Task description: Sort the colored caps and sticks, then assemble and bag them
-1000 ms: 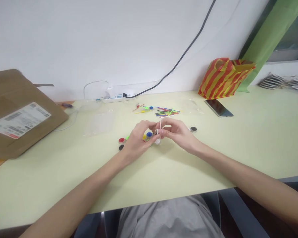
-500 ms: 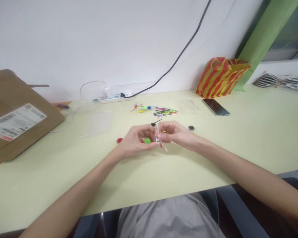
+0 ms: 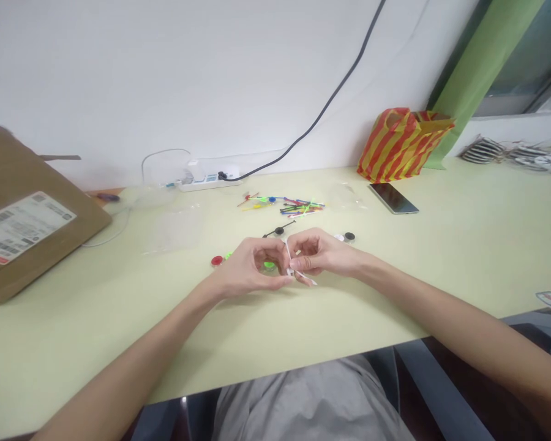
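Above the front middle of the table, my left hand (image 3: 245, 267) pinches a small white piece between thumb and fingers. My right hand (image 3: 327, 252) meets it there, thumb and fingers closed on a thin white arrow pointer (image 3: 309, 280) whose tip sticks out below. Together they look like one white arrow spinner; my fingertips hide its centre. A green round piece (image 3: 269, 266) shows through the gap of my left hand. Beside that hand lies a red round piece (image 3: 217, 261). Behind both hands rests a black arrow spinner (image 3: 279, 231). A black disc (image 3: 349, 237) and a white disc (image 3: 338, 237) lie beyond my right wrist.
Several coloured arrow pointers (image 3: 303, 207) lie piled farther back. A phone (image 3: 393, 198) and a striped bag (image 3: 401, 147) are at the right. A cardboard box (image 3: 32, 214) stands left, a power strip (image 3: 206, 181) by the wall. Clear plastic bags (image 3: 172, 229) lie flat.
The white pointer has turned slightly, its lower end now pointing farther right. My view has shifted a little, and more of the black arrow spinner shows. Both hands keep their grip.
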`<state>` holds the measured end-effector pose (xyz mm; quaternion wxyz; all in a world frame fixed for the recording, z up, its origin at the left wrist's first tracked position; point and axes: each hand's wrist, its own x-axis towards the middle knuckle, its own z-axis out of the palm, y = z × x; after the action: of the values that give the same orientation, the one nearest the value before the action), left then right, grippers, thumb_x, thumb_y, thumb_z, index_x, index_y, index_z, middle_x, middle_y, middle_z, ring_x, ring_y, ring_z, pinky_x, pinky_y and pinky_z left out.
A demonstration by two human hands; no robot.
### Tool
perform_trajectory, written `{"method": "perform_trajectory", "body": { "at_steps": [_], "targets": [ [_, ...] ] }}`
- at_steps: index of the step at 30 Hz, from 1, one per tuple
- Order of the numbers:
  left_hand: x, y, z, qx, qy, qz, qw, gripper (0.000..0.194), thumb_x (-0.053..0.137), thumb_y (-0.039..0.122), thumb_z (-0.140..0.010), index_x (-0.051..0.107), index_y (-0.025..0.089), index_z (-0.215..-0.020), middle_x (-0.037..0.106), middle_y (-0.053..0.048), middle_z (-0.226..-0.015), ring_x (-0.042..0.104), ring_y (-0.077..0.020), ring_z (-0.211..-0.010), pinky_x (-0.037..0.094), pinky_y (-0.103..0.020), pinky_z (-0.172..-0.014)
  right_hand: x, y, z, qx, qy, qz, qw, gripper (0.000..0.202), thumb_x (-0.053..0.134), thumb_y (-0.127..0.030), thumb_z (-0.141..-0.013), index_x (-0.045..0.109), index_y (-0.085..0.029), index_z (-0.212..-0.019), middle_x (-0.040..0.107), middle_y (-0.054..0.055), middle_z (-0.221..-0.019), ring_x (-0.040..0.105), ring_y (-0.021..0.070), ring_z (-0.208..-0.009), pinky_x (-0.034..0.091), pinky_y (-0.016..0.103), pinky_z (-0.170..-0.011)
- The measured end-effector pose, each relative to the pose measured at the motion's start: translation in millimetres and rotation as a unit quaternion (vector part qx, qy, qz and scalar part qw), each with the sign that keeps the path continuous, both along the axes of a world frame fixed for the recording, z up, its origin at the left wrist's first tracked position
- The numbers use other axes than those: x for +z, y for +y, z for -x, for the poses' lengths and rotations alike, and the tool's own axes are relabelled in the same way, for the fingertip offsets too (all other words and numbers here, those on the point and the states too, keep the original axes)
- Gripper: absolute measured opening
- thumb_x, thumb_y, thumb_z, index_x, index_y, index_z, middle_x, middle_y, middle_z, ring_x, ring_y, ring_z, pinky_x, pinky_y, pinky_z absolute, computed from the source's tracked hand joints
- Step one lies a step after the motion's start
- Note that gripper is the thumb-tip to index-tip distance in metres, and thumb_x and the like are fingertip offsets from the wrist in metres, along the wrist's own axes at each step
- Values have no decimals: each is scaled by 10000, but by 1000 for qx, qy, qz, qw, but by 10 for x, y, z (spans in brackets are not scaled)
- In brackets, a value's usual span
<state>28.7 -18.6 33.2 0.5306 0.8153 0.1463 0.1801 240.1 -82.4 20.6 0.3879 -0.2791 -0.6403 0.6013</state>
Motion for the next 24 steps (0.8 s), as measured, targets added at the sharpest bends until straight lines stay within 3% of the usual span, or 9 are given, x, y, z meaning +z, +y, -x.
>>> {"method": "perform_trajectory", "body": {
  "at_steps": [5,11,15,24],
  "targets": [
    [-45,22,-20,49,-45,4,998,272,801,350,-834,656,183,-992,749,-67,-885,728,-208,-838,556,-327,-783,-48,34,3,-89,32,-51,994,268,756,-409,-881,657,-164,-926,666,23,-832,673,134,-630,409,204,-447],
    [1,-89,-63,94,-57,-22,994,213,718,353,-910,599,187,-970,728,-54,-900,702,-180,-798,537,-321,-770,-3,-5,78,-136,63,-76,986,331,810,-420,-832,582,-187,-890,629,0,-835,684,146,-660,455,222,-461],
    [13,-150,-91,101,-44,-43,993,186,686,330,-932,566,192,-964,700,-33,-883,682,-171,-815,518,-294,-737,-2,-16,82,-132,47,-85,987,347,792,-447,-847,566,-189,-900,635,6,-839,680,141,-681,459,220,-480],
    [6,-77,-41,41,-61,6,997,173,742,316,-888,658,167,-912,695,-46,-867,652,-151,-768,506,-246,-651,7,-8,6,-59,54,-66,995,317,726,-450,-910,565,-177,-889,639,6,-779,614,114,-571,442,234,-488]
  ]
}}
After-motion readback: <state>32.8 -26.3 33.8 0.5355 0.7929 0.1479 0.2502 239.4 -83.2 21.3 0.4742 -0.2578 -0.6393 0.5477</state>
